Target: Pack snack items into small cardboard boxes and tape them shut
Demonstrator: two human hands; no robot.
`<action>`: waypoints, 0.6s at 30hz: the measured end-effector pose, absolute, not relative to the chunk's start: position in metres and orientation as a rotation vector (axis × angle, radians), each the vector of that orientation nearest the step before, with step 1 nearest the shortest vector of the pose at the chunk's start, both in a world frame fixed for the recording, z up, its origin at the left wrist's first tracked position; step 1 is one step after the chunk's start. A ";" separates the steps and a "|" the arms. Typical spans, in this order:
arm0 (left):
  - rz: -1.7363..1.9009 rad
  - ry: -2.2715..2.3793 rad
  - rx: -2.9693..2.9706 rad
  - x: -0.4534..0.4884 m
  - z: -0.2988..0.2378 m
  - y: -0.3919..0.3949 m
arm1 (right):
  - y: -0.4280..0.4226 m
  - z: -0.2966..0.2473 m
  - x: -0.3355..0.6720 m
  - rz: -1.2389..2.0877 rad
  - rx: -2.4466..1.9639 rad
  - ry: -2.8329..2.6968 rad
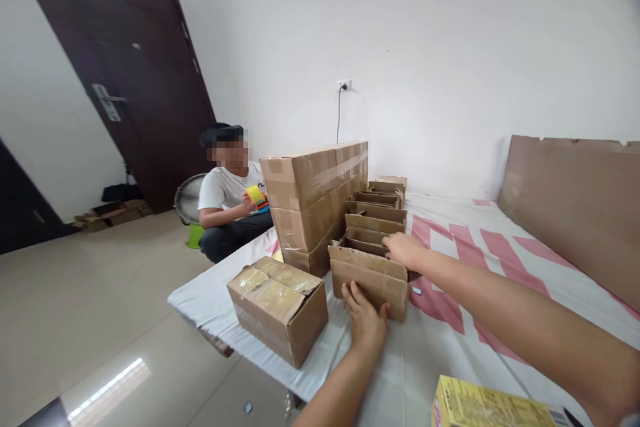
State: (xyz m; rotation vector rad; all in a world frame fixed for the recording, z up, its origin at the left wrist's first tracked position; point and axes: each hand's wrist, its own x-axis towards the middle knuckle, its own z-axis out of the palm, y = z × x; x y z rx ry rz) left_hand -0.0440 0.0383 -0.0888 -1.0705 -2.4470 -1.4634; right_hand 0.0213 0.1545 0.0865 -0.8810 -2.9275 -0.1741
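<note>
An open cardboard box stands nearest me at the front of a row of open boxes on a white and pink sheet. My left hand presses flat against the box's front wall, fingers stretched upward. My right hand rests on the box's top rear edge, fingers curled over the rim. A taped, closed box sits to the left of it near the bed's corner.
Three sealed long cartons are stacked left of the row. A seated person beyond them holds a yellow tape dispenser. A flat cardboard sheet leans at the right. A yellow box lies near me. Behind is a dark door.
</note>
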 end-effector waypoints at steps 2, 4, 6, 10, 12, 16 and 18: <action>-1.460 -2.427 -1.086 -0.046 -0.087 0.048 | 0.151 0.093 0.037 -0.178 -0.878 -2.843; -1.463 -2.429 -1.119 -0.049 -0.087 0.055 | 0.145 0.097 0.058 -0.174 -0.892 -2.758; -1.469 -2.425 -1.170 -0.052 -0.089 0.058 | 0.136 0.096 0.087 -0.155 -0.913 -2.696; -1.521 -2.403 -1.270 -0.058 -0.093 0.051 | 0.106 0.081 0.165 0.044 -0.795 -2.625; -1.569 -2.404 -1.286 -0.061 -0.092 0.048 | 0.086 0.067 0.210 0.252 -0.761 -2.598; -1.685 -2.459 -1.286 -0.063 -0.086 0.051 | 0.045 0.027 0.290 0.756 -0.971 -2.450; -1.753 -2.501 -1.280 -0.056 -0.081 0.049 | 0.028 -0.001 0.317 0.935 -1.063 -2.332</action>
